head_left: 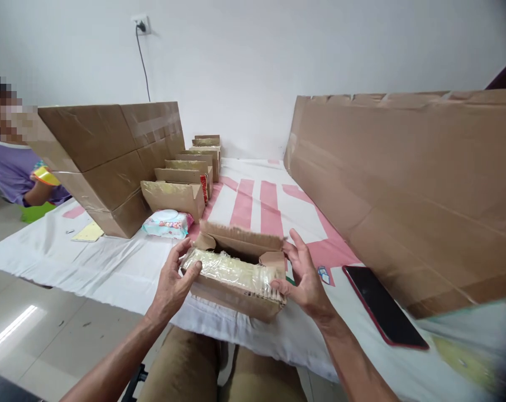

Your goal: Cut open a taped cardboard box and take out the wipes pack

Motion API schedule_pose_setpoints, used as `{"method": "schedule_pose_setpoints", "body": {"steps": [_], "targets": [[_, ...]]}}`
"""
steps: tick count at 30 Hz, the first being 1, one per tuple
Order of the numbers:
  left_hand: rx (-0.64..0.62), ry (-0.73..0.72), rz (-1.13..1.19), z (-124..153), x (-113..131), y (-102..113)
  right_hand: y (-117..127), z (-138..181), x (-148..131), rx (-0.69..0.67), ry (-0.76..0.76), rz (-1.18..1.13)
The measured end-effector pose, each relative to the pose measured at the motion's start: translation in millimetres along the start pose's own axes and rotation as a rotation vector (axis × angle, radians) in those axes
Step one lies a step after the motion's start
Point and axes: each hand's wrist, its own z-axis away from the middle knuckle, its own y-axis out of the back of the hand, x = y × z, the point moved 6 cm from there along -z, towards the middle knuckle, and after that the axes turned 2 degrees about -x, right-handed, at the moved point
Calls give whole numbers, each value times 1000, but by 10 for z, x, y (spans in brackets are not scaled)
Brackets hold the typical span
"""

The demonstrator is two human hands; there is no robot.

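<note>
A small cardboard box point(236, 300) with its top open rests at the table's front edge, right before me. Yellowish, wrinkled tape point(228, 269) covers its near top flap, while the far flap stands up. My left hand point(174, 282) grips the left end, thumb on the taped flap and fingers against the side. At the right end, my right hand point(305, 279) holds the box with its thumb on the taped edge and its fingers along the side. Most of the box's dark inside is hidden by the flap.
Several small open boxes point(173, 196) stand in a row behind a packet of wipes point(168, 223). Large cardboard walls rise at left point(94, 139) and right point(424, 190). A phone point(385, 304) lies at right on the cloth-covered table point(127, 279). A person point(14, 167) is at far left.
</note>
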Motion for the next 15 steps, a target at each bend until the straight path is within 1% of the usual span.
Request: {"method": "schedule_pose_setpoints", "body": {"steps": [2,4,6,7,9,11,13,15], "targets": [[4,-28,-14,31,-19,-20,-9,86,-39,11,37,64],[12,-39,-22,67,-39,-28,0,187,-67,-15,77,165],[9,-8,-25,97,-67,-32,27,277,-68,-52,129,320],[1,31,-20,108,-87,-34,43,311,-54,-70,153,406],[-49,126,17,123,-116,-53,74,348,-3,-89,187,554],[-140,174,91,129,-97,-89,96,345,36,-74,206,655],[-216,157,170,131,-39,-93,76,315,23,-53,218,718],[-215,141,226,131,-15,-7,-10,258,-57,-40,235,749]]}}
